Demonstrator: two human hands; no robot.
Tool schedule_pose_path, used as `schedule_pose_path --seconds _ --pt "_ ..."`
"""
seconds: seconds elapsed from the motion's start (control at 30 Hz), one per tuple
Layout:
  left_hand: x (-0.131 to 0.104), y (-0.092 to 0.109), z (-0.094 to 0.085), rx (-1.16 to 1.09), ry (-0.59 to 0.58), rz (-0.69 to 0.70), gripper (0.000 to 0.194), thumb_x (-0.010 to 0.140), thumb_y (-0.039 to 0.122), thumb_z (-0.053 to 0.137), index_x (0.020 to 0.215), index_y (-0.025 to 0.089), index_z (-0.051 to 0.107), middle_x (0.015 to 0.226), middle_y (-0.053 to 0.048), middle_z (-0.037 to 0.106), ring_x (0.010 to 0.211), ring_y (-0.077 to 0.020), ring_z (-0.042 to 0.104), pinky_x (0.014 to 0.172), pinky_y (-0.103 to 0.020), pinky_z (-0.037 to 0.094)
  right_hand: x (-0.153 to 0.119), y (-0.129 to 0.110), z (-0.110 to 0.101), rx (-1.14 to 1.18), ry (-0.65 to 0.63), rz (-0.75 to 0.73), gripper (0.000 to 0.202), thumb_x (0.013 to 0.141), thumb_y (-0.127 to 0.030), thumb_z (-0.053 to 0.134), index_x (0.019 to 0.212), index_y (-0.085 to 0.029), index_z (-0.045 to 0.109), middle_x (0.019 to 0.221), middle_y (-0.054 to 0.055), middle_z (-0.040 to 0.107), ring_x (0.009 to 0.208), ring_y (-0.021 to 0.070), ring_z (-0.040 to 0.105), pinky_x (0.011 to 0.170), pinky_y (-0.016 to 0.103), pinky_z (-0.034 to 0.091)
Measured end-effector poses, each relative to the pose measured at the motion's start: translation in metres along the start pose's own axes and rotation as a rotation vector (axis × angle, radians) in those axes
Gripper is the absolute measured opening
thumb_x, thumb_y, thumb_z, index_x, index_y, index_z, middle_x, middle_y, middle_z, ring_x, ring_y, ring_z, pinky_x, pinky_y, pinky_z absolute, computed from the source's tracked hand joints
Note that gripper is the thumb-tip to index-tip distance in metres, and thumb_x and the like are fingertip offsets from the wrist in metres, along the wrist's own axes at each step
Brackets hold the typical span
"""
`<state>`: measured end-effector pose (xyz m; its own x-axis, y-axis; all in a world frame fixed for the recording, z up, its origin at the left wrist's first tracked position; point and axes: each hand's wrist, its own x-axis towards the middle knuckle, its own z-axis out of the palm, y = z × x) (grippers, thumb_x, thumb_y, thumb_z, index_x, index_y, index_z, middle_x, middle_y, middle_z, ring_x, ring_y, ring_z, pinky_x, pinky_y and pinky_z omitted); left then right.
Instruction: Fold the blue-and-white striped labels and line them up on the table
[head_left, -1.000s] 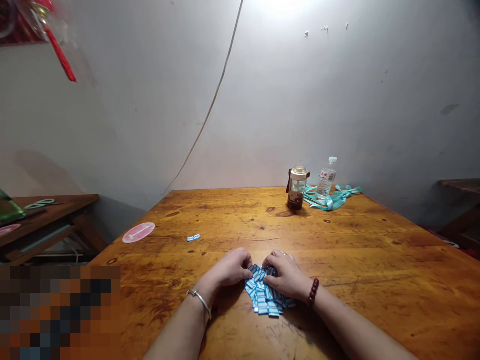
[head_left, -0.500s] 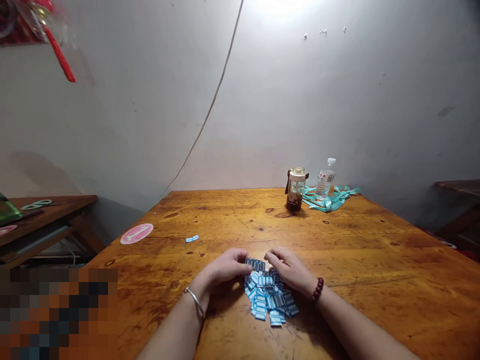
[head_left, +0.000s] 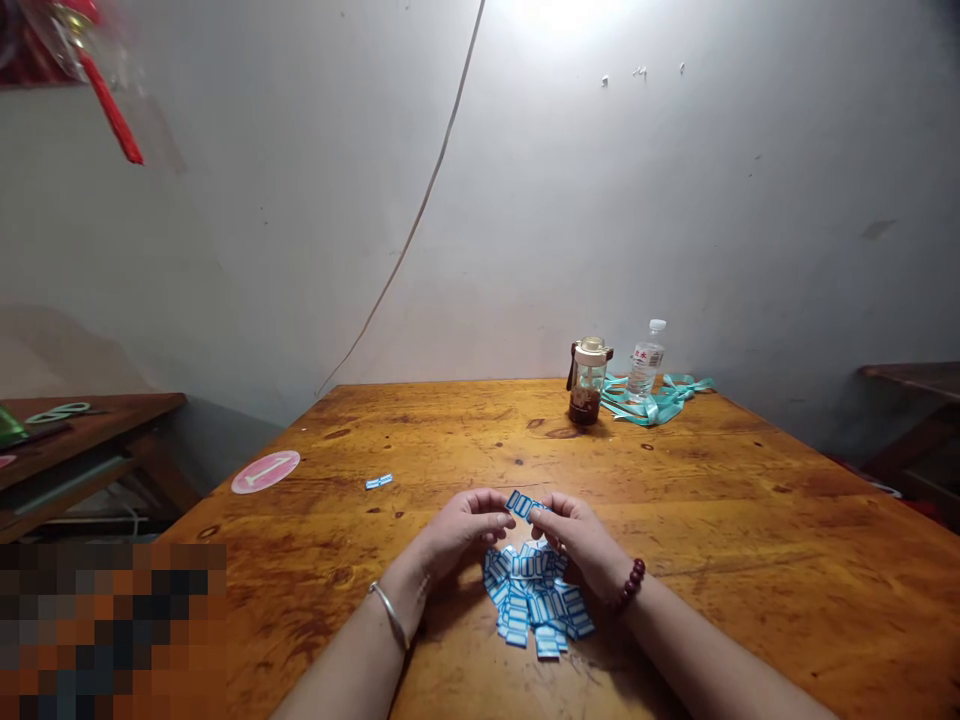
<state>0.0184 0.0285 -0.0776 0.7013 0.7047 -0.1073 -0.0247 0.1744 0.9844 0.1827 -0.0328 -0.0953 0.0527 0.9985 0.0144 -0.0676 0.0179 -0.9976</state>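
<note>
A short strip of blue-and-white labels [head_left: 523, 504] is pinched between the thumb and fingers of my right hand [head_left: 581, 530], raised above a pile. My left hand [head_left: 469, 525] is at the strip's left end, its thumb and fingertips slightly apart; whether a fingertip touches the strip is hard to tell. Under both hands lies a loose heap of the same blue-and-white labels [head_left: 529, 605] on the wooden table [head_left: 450, 430]. Farther left, one separate label strip [head_left: 379, 482] lies flat on the wood.
A round pink sign [head_left: 266, 472] lies by the table's left edge. At the back right stand a cup with dark contents [head_left: 585, 400] and a clear water bottle [head_left: 646, 365], with turquoise ribbon [head_left: 660, 408] around the bottle's base. A grey wall rises behind.
The label strip has lifted away from the heap and passed from my left fingers to my right hand. My left thumb and fingers have parted. The view has shifted slightly.
</note>
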Motion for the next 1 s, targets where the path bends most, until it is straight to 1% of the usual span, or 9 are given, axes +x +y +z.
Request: schedule_pose_path --seconds 0.1,0.17,0.27,0.37,0.5,0.7,0.87,1.0 --pt "0.000 -0.003 0.005 -0.033 -0.044 0.029 0.027 0.060 0.023 0.066 0.084 0.012 0.059 0.074 -0.003 0.056 0.058 -0.0067 0.047 0.056 -0.018 0.035 0.000 0.001 0.001 0.012 -0.001 -0.010 0.031 0.068 -0.041 0.060 0.064 -0.013 0.049 0.054 -0.001 0.050 0.043 0.0070 0.034 0.041 0.017 0.022" --pt "0.002 -0.007 0.007 -0.037 -0.009 0.038 0.026 0.061 0.027 0.065 0.080 0.012 0.058 0.070 -0.002 0.055 0.056 -0.0065 0.046 0.054 -0.018 0.035 0.002 0.004 0.002 0.006 -0.010 -0.006 0.030 0.068 -0.040 0.061 0.065 -0.013 0.049 0.055 -0.001 0.050 0.045 0.0071 0.035 0.042 0.017 0.023" --pt "0.006 -0.011 0.007 -0.047 0.086 0.027 0.025 0.064 0.034 0.063 0.072 0.012 0.056 0.060 0.000 0.052 0.050 -0.0053 0.043 0.049 -0.016 0.032 0.004 0.008 0.001 0.011 -0.079 0.005 0.031 0.070 -0.042 0.060 0.067 -0.012 0.050 0.058 0.000 0.052 0.045 0.0070 0.035 0.043 0.017 0.023" --pt "0.009 -0.012 0.002 -0.102 0.116 0.034 0.023 0.065 0.032 0.063 0.071 0.012 0.054 0.060 0.001 0.051 0.051 -0.0053 0.045 0.048 -0.015 0.032 0.005 0.011 0.001 0.045 -0.132 -0.008 0.030 0.071 -0.042 0.058 0.070 -0.012 0.053 0.059 -0.001 0.050 0.047 0.0070 0.037 0.044 0.017 0.024" --pt "0.010 -0.013 -0.004 -0.144 0.134 0.033 0.022 0.067 0.031 0.062 0.072 0.011 0.054 0.063 -0.001 0.054 0.056 -0.0061 0.049 0.049 -0.014 0.034 0.006 0.012 0.000 0.065 -0.069 -0.005 0.027 0.069 -0.039 0.059 0.067 -0.012 0.051 0.053 -0.004 0.042 0.044 0.0062 0.033 0.042 0.016 0.022" --pt "0.010 -0.013 -0.005 -0.120 0.158 -0.027 0.023 0.064 0.032 0.063 0.071 0.012 0.054 0.058 0.000 0.054 0.046 -0.0046 0.045 0.042 -0.013 0.028 0.008 0.008 -0.002 0.157 0.024 0.029 0.027 0.064 -0.036 0.063 0.069 -0.014 0.048 0.059 -0.002 0.049 0.040 0.0046 0.031 0.038 0.016 0.019" --pt "0.009 -0.012 -0.003 -0.073 0.177 -0.047 0.024 0.063 0.034 0.064 0.068 0.013 0.053 0.055 0.000 0.054 0.040 -0.0033 0.041 0.039 -0.014 0.025 0.009 0.008 -0.003 0.186 0.019 0.041 0.030 0.063 -0.038 0.063 0.067 -0.014 0.046 0.058 -0.001 0.050 0.039 0.0044 0.031 0.037 0.016 0.017" --pt "0.010 -0.013 -0.004 -0.049 0.184 -0.053 0.024 0.062 0.033 0.063 0.069 0.013 0.053 0.054 0.000 0.053 0.042 -0.0048 0.043 0.040 -0.014 0.028 0.009 0.009 -0.003 0.166 0.001 0.032 0.031 0.064 -0.040 0.063 0.067 -0.014 0.047 0.058 -0.001 0.051 0.040 0.0048 0.032 0.038 0.016 0.018"
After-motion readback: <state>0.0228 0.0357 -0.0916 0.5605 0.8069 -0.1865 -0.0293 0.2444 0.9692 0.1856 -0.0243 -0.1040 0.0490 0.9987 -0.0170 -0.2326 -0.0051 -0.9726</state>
